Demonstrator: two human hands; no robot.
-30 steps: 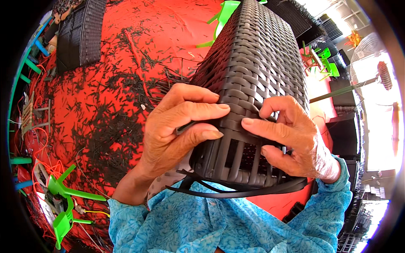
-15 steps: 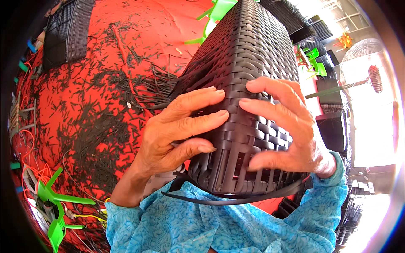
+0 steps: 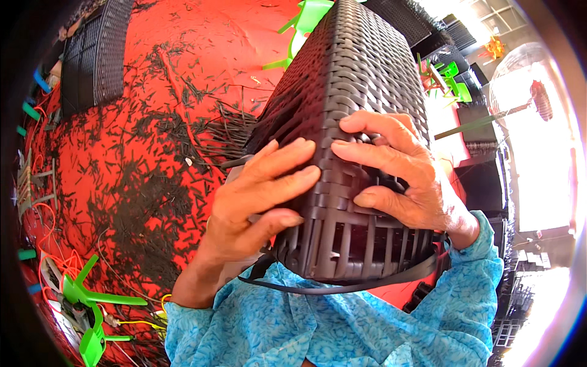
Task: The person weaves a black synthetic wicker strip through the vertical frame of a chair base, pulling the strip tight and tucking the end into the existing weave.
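A glossy red floor sheet point(image 3: 202, 37) fills the left of the frame. From top centre to lower centre runs a dark brown, box-shaped piece woven from flat, plastic-looking strips point(image 3: 373, 67). Most of its visible weave looks done; the uncrossed upright strips point(image 3: 370, 241) at lower centre seem left to fill. Mid-frame, the left hand point(image 3: 254, 202) and right hand point(image 3: 403, 162) rest on it, fingers spread wide, thumbs apart. Below curves a loose, dark flat strip point(image 3: 342, 288).

No text, label, brand, number or sign can be read anywhere in the head view; no surface shows legible lettering or figures.
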